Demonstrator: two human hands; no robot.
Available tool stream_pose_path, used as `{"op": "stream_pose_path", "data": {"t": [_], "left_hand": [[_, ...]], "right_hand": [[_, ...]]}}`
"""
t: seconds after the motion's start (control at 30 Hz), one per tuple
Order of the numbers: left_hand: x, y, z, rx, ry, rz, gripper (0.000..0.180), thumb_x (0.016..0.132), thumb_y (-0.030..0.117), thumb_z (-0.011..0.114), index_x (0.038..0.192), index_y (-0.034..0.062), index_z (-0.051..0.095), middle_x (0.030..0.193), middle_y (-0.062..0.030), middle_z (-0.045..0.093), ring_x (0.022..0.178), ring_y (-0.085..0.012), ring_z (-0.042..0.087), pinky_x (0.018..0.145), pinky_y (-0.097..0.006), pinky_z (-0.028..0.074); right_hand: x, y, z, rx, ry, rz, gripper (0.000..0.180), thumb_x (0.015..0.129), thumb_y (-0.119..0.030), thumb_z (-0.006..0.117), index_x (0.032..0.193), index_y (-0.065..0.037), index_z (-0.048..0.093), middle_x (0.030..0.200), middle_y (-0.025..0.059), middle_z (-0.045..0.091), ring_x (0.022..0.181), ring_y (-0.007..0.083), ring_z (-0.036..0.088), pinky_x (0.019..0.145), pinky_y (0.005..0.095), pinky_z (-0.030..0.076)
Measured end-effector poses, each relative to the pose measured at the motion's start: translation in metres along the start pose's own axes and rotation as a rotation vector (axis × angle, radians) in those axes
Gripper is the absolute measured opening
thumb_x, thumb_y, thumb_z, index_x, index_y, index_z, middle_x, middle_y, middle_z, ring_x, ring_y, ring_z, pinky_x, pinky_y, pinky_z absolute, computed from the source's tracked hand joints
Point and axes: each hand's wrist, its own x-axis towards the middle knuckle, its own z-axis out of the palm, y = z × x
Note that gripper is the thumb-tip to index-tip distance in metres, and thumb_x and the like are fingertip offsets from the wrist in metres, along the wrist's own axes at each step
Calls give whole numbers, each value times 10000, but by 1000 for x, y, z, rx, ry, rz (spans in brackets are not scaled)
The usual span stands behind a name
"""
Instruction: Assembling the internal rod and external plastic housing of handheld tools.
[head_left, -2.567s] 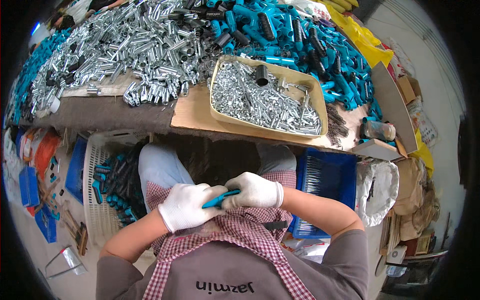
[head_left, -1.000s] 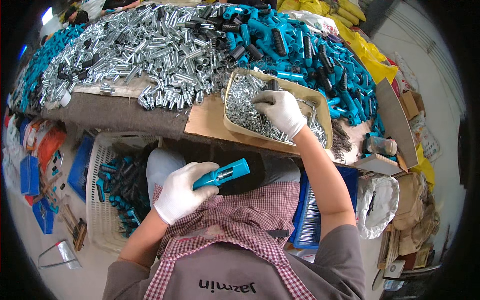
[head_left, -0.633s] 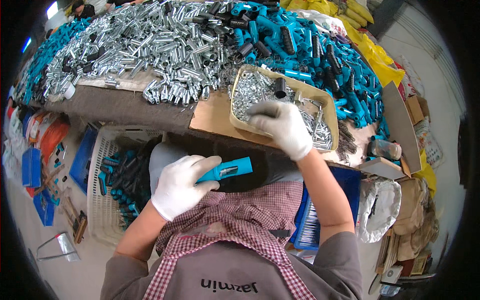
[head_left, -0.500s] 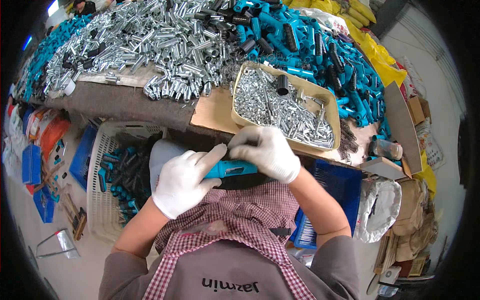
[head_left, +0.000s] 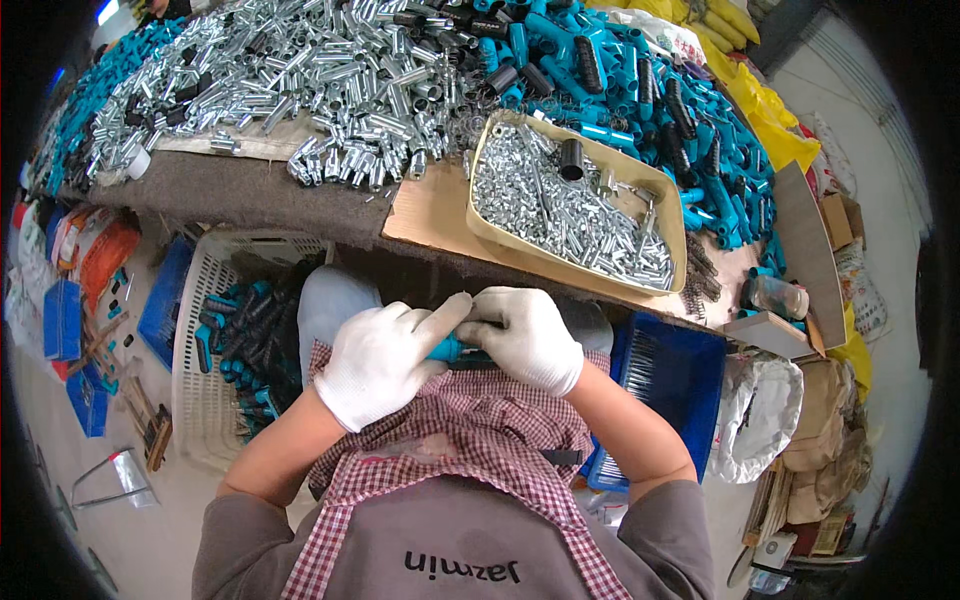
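In front of my apron, both white-gloved hands meet over a teal plastic tool handle (head_left: 447, 349), mostly covered by the gloves. My left hand (head_left: 372, 368) is closed round its left part, index finger stretched toward my right hand. My right hand (head_left: 530, 342) is closed in a pinch over the handle, its fingertips at the left index tip; whatever sits between them is too small or hidden to make out. Beyond the hands, a cream tray (head_left: 515, 243) on the bench holds many small metal pins and a black sleeve (head_left: 571, 159).
Heaps of metal tubes (head_left: 330, 90) and teal handles (head_left: 720, 200) cover the bench. A white crate (head_left: 190, 390) of teal and black parts stands at the left. Blue trays (head_left: 700, 345) and a white sack (head_left: 765, 440) are at the right.
My right hand has shifted down and slightly left, its fingers now over the teal handle. Less of the handle shows. My left hand remains on it.
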Motion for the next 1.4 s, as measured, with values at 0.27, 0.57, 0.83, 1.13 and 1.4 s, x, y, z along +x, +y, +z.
{"op": "stream_pose_path", "data": {"t": [0.27,0.57,0.83,1.13,1.4], "left_hand": [[-3,-5,2,-38,-4,-25,737,657,174,778,1348,67,542,841,-99,653,784,-296,631,689,-411,507],[-10,-2,11,-120,-68,-176,743,685,177,790,1369,86,514,953,-152,689,853,-353,672,728,-436,535],[-4,9,-5,-388,-141,-493,734,706,194,814,1364,80,512,1068,-214,692,1002,-391,675,835,-447,552],[-9,8,7,-267,21,-200,519,742,128,764,1236,72,615,1086,-164,695,1010,-357,672,868,-411,541],[-13,3,3,-324,13,-198,384,736,97,749,1109,53,668,1071,-140,686,977,-357,660,857,-407,534]], "right_hand": [[-13,9,10,-176,35,-255,181,788,-91,719,955,-24,706,871,149,660,766,327,667,703,401,542],[-20,17,23,-283,62,-336,364,761,-160,713,1098,-58,624,1020,103,645,915,301,635,805,402,520],[-2,14,4,-496,102,-695,318,736,-164,699,1036,-73,652,959,70,653,886,273,615,789,381,487],[74,34,-66,-715,342,-23,168,803,-195,701,888,-55,738,934,177,674,918,379,644,818,455,509],[78,61,-68,-475,396,-40,142,838,-182,667,880,-60,725,893,162,712,875,348,682,813,428,526]]}}
